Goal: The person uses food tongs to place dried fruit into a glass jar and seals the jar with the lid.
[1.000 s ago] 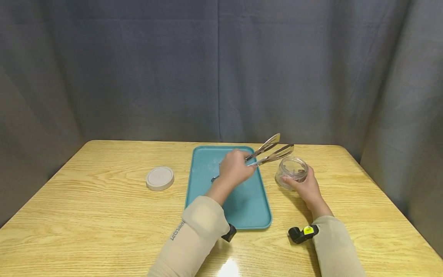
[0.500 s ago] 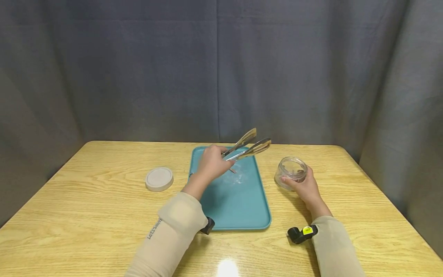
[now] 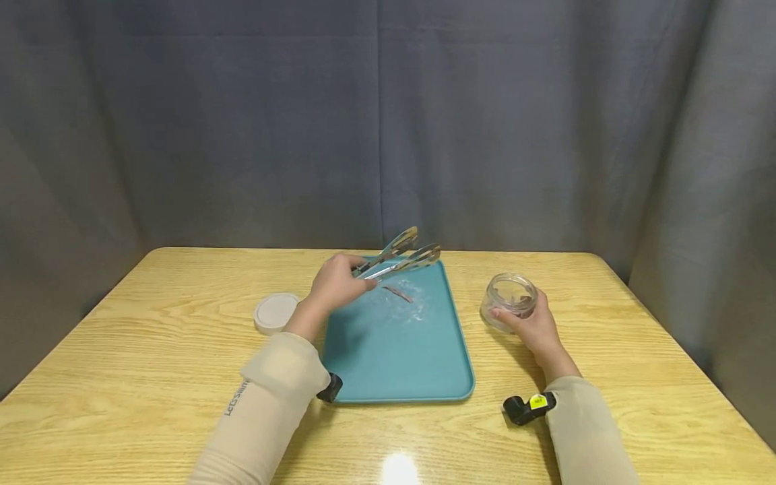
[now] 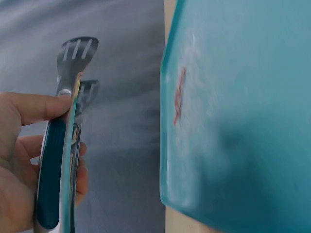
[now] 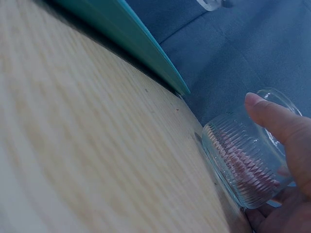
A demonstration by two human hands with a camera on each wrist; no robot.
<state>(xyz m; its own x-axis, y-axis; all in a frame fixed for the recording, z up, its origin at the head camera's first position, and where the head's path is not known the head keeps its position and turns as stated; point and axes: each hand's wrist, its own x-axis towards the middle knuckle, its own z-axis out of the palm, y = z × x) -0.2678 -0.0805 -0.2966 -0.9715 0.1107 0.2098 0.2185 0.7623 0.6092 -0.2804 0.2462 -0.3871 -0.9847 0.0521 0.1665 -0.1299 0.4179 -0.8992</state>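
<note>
**One strip left on the tray, the jar open and partly filled**

The left hand [image 3: 337, 279] has its fingers curled round a pair of tongs [image 4: 52, 170], holding them over the far left part of the tray. The tongs' slotted ends stand apart, and nothing shows between them. The right hand [image 3: 539, 330] curves round a glass jar [image 5: 238, 160], thumb near its rim and fingers on the far side. The jar appears to stand on the table [image 3: 151, 377], to the right of the tray and apart from it.

Pinkish contents fill part of the jar, so a good share of the work looks done. What they are is hard to make out through the ribbed glass.

One thin reddish strip [image 3: 398, 294] lies loose on the blue tray [image 3: 406, 364], among whitish smears [image 3: 415, 310] and clear of the tongs. It is the only such piece visible there, so it seems to be all that remains on the tray.

Beyond the tray's left side, a white lid [image 3: 275, 312] rests on the table, partly behind the left forearm. The jar's mouth is uncovered.
</note>
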